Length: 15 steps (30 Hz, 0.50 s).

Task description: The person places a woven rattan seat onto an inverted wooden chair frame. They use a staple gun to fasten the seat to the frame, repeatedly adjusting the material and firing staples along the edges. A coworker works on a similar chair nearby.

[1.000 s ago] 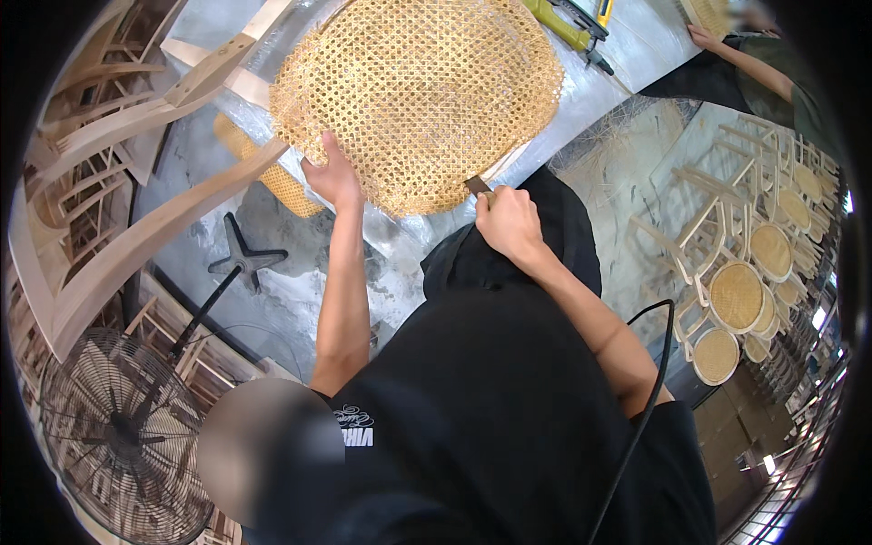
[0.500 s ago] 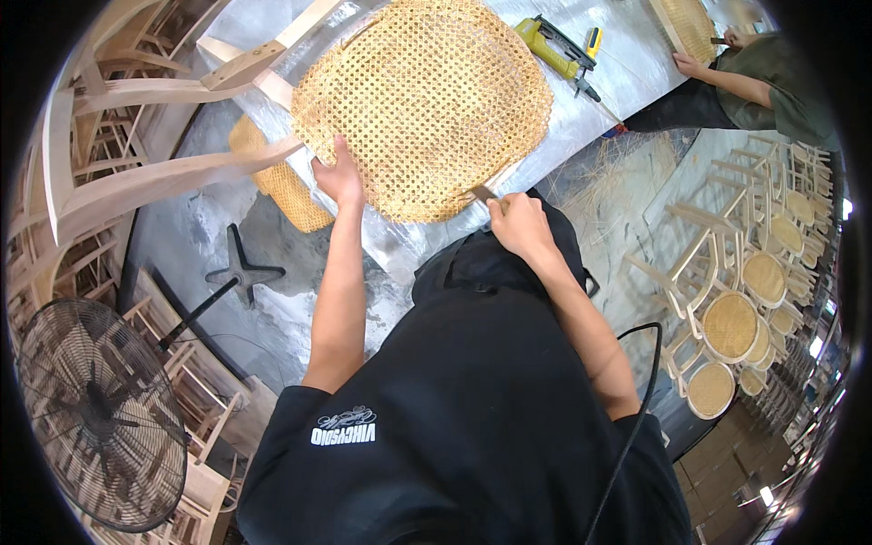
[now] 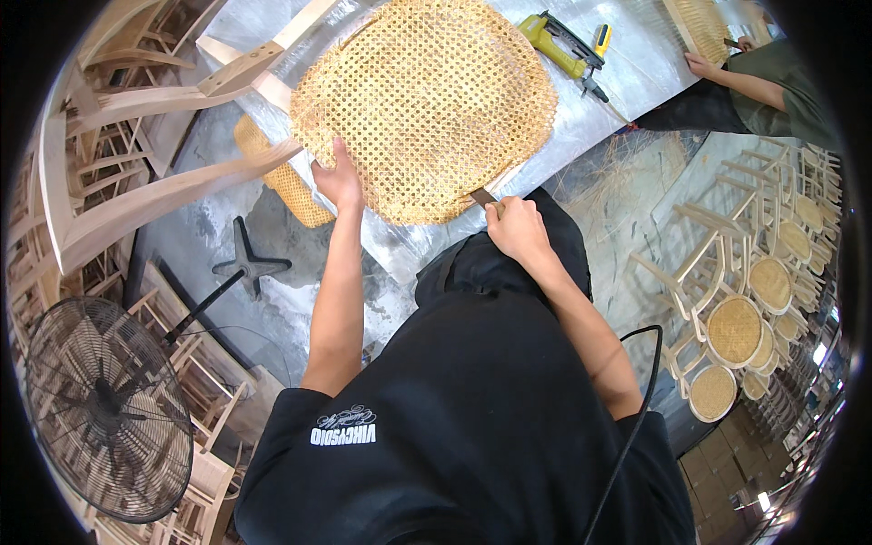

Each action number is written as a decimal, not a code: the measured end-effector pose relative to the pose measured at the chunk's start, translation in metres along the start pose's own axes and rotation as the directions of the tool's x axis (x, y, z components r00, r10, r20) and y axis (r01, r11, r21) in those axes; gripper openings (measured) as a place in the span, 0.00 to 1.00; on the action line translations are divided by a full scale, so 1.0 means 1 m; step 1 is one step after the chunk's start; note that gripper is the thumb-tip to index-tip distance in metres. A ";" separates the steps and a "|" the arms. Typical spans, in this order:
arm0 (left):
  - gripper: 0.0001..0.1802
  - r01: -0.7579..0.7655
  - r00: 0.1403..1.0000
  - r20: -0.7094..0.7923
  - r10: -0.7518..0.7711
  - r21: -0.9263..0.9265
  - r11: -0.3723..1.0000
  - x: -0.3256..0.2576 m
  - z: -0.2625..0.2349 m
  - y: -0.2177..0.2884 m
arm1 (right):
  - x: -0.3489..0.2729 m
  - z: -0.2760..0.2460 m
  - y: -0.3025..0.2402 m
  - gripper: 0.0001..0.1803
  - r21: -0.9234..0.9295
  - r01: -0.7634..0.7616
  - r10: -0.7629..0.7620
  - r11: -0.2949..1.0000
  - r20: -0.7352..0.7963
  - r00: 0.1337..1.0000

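A woven cane chair seat (image 3: 427,100) lies face up on the plastic-covered table, with strips of cane loose along its border. My left hand (image 3: 339,182) grips the near left edge, thumb on top and fingers hidden below. In my right hand (image 3: 520,227) is a flat, dark-bladed tool (image 3: 481,195), whose exact kind I cannot make out. Its tip touches the near right edge of the seat. Pale wooden chair legs (image 3: 191,182) stick out to the left of the seat.
Beyond the seat's right side lies a green nail gun (image 3: 563,54). A co-worker's hand (image 3: 704,65) holds another cane piece at the far right. Finished cane-seated chairs (image 3: 734,331) stand at right. A black fan (image 3: 107,409) and its stand base (image 3: 250,263) occupy the left.
The view has shifted slightly. Both hands keep their places on the seat, and the blade tip stays at its near right edge.
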<state>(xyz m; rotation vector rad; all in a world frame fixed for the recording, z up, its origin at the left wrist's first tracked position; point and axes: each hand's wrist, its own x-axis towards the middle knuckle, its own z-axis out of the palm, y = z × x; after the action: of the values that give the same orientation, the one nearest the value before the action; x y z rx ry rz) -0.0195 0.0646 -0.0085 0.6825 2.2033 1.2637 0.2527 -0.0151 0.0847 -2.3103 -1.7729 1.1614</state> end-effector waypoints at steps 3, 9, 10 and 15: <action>0.39 -0.012 1.000 -0.021 0.013 0.064 0.998 0.006 -0.004 -0.006 | 0.001 0.000 -0.021 0.20 -0.066 0.010 -0.008 0.998 0.017 1.000; 0.38 0.055 0.997 -0.057 -0.048 0.124 0.991 0.005 -0.001 -0.005 | 0.002 -0.003 -0.029 0.20 -0.090 -0.012 0.013 0.996 0.006 1.000; 0.38 0.065 0.995 -0.079 -0.054 0.151 0.986 0.007 -0.004 -0.006 | 0.000 -0.004 -0.027 0.20 -0.063 -0.003 0.005 0.998 0.016 1.000; 0.39 0.003 1.000 -0.006 -0.002 0.094 0.996 0.000 -0.004 0.006 | -0.009 -0.007 -0.015 0.22 0.042 -0.021 0.018 0.999 0.056 0.998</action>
<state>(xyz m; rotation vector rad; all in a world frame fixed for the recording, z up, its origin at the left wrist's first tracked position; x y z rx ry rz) -0.0211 0.0651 -0.0012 0.7130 2.2792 1.1682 0.2433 -0.0143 0.1007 -2.2988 -1.7289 1.2663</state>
